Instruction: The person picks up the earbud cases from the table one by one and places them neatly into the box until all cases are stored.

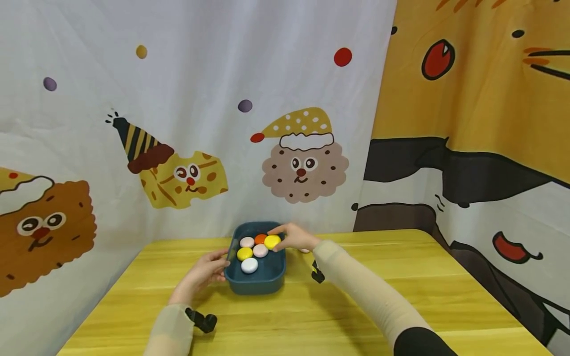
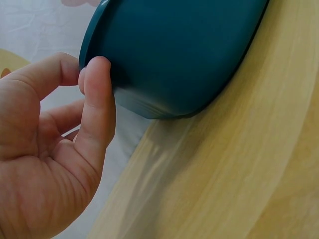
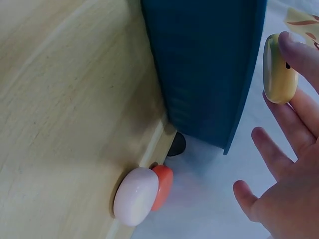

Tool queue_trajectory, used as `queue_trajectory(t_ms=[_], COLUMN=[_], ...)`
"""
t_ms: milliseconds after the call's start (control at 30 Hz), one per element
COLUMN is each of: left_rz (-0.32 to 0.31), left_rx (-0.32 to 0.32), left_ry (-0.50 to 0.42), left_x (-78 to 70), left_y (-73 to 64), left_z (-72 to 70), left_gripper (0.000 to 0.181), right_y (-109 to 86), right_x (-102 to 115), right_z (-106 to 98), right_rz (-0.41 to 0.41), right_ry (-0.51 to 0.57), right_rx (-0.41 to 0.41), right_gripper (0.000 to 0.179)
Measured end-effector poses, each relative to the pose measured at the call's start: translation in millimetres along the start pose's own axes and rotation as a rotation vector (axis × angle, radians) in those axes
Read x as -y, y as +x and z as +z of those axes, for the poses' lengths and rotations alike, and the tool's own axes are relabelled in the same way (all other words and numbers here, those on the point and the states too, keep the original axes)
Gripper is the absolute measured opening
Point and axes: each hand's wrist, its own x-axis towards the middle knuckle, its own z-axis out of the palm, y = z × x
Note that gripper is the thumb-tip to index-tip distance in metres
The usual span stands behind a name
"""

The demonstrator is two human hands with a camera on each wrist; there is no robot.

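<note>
A dark teal plastic box (image 1: 255, 287) sits on the table, with several smooth rounded pieces inside: white (image 1: 249, 265), yellow (image 1: 244, 254), pale pink (image 1: 260, 250) and orange (image 1: 260, 239). My left hand (image 1: 206, 273) pinches the box's left rim between thumb and fingers, as the left wrist view shows close up. Over the box's right side, my right hand (image 1: 297, 237) holds a yellow rounded piece (image 3: 280, 69) between thumb and fingers. In the right wrist view it is above the rim level, with the other fingers spread.
Just right of the box, a pale pink piece (image 3: 136, 196) and an orange-red piece (image 3: 163, 187) lie on the wooden table (image 1: 356, 296) near its far edge. A curtain (image 1: 200, 74) printed with cartoon food hangs directly behind the table.
</note>
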Motion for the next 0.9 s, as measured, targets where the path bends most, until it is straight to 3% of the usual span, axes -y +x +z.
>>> queue_trajectory(t_ms=[233,400,600,900], left_rz=[-0.002,0.003,0.014,0.003], left_rx=[-0.008,0.004,0.018,0.001], left_ry=[0.007,-0.001,-0.008,0.001], left_x=[-1.6,0.4,0.4,-0.2], left_y=[0.9,1.2,-0.3,1.2], left_z=[0.9,-0.1,0.2,0.8], left_gripper=[0.059,0.059,0.061,0.061], right_y=[3.5,-0.9,-9.5,-14.2], right_x=[-6,-7,-13,-41], right_z=[3,1,-7,-15], right_rz=[0.021,0.018,0.002,0.080], right_ry=[-0.073,-0.095,-0.022,0.043], right_rx=[0.005,-0.056,-0.154,-0.255], right_gripper=[0.059,0.052,0.047,0.046])
